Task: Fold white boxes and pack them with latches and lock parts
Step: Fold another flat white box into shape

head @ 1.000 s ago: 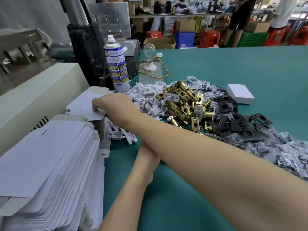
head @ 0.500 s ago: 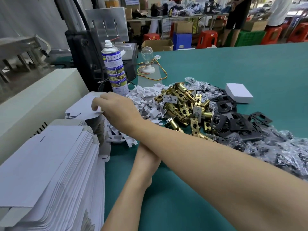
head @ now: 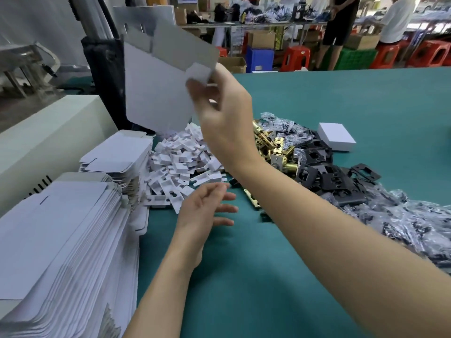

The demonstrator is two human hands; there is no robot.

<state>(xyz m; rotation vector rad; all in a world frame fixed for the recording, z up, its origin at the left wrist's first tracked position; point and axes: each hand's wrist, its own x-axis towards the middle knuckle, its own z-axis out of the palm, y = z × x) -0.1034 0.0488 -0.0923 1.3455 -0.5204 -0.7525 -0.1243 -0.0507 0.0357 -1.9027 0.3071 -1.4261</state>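
Your right hand pinches the flat box blank by a flap, held up at upper left of the frame. Your left hand hovers below, fingers loosely spread, holding nothing.

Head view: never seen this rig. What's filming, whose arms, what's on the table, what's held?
No robot: a person wears a wide-angle camera on the head, looking down at their own bare hands. The right hand pinches one flat white box blank, lifted above the green table. The left hand is open, low by the table, holding nothing. On the table: stacks of flat blanks, a pile of white plastic inserts, brass latches, black plates, bagged parts and one folded white box.
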